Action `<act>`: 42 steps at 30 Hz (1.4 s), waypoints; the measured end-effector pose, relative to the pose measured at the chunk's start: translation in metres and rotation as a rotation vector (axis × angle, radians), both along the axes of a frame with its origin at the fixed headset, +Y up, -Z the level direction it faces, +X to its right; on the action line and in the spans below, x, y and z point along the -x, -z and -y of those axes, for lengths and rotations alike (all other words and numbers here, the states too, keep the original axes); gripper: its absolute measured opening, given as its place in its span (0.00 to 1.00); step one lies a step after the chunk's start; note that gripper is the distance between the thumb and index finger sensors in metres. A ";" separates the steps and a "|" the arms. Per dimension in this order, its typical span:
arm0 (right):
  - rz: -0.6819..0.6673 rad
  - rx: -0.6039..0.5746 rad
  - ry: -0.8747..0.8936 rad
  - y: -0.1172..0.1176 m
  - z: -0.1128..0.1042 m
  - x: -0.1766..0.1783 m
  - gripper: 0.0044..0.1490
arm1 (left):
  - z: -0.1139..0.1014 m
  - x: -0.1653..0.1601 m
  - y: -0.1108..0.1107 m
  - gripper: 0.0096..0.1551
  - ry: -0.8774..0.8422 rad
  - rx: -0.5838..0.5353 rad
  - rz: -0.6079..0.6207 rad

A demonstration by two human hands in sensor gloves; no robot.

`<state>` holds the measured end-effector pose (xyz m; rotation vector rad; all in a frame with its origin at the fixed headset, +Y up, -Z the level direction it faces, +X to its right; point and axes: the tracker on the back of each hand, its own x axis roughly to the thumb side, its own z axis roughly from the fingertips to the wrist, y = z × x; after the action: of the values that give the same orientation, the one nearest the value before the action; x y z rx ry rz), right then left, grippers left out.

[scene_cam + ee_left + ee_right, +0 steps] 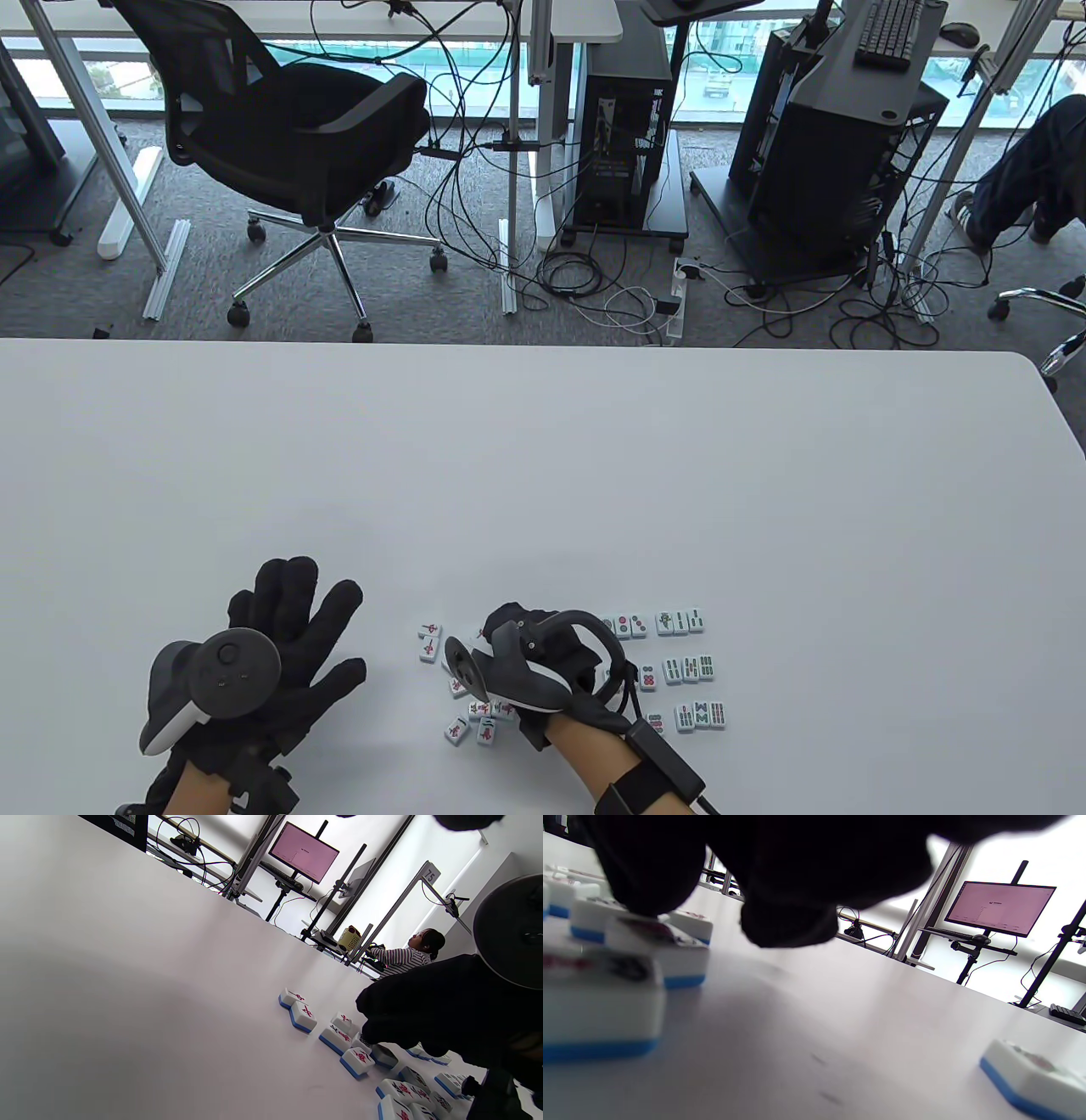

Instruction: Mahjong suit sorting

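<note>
The mahjong tiles (679, 671) lie face up near the front edge of the white bench (543, 475), to the right of centre. On their right side they sit in short rows: one row with round dots and green bars (657, 623), a second of green bars (689, 668) below it, and a third (701, 716) nearer the edge. On their left side, tiles with red characters (429, 642) lie loose and unsorted, two of them set a little apart from the rest.

The right hand (543, 666) hangs over the middle of this loose group, fingers curled down toward the tiles. In the right wrist view a dark fingertip (642, 878) touches the top of one tile (666, 942); whether its grip is grasping that tile I cannot tell.

The left hand (271, 654) lies flat on the bench well to the left of the tiles, fingers spread, its grip released.

Beyond the bench stand a black office chair (297, 144) and computer towers (624, 119) among floor cables.
</note>
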<state>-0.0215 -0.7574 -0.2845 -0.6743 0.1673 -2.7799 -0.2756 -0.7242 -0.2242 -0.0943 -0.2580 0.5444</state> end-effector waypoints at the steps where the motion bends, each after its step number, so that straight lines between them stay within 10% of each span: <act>1: 0.005 0.000 -0.002 0.001 -0.001 -0.001 0.36 | 0.000 0.000 0.000 0.48 0.001 0.000 0.001; 13: 0.134 0.328 0.074 0.003 -0.011 0.013 0.37 | -0.001 0.000 0.000 0.48 0.000 -0.002 -0.003; 30: 0.202 0.431 0.128 0.020 0.002 0.016 0.37 | -0.003 0.001 -0.001 0.48 -0.003 -0.018 -0.004; 42: 0.097 0.128 0.400 -0.005 -0.068 -0.082 0.38 | -0.003 0.001 -0.001 0.48 -0.001 -0.015 -0.010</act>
<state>0.0610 -0.6890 -0.2794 -0.5874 0.1152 -3.2233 -0.2771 -0.7214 -0.2233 -0.0768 -0.2521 0.5433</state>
